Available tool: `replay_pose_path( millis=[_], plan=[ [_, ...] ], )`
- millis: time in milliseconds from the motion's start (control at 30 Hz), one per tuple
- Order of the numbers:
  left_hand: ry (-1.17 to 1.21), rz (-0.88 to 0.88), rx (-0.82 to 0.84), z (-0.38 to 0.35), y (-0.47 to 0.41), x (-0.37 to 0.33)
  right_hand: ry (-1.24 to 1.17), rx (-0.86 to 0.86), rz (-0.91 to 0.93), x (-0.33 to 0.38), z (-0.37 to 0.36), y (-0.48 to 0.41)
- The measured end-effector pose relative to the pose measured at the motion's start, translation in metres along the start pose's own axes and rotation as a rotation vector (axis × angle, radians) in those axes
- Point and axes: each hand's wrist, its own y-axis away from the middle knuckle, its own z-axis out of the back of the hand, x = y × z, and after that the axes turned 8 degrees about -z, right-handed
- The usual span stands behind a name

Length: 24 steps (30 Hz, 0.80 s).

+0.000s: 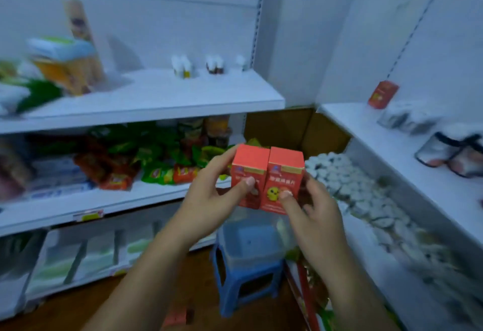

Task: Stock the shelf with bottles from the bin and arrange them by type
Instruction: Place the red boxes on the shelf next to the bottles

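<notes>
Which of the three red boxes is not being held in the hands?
The lone red box on the right-hand shelf; the other two boxes are held side by side between both hands.

Both forearms are bare, with no sleeve in view up to the bottom edge. The left hand (209, 194) and right hand (316, 208) wear nothing: no gloves, rings or watch. Fingernails are short and unpainted.
</notes>
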Motion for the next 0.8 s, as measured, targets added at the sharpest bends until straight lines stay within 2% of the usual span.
replay_pose_path(
  millis=[100,367,633,800],
  plan=[
    [-0.003,-0.026,0.047,-0.026,-0.023,-0.048,-0.047,-0.041,0.037,0.022,0.048,0.001],
    [-0.003,-0.038,-0.031,-0.115,-0.054,-0.113,-0.118,-0.076,0.066,0.027,0.147,-0.015],
    [-0.053,-0.104,0.075,-0.186,-0.102,-0.121,-0.093,-0.140,0.054,0.006,0.219,-0.059],
    [-0.031,-0.105,0.058,-0.217,-0.147,-0.096,-0.102,-0.175,0.033,-0.013,0.230,-0.101]
  ],
)
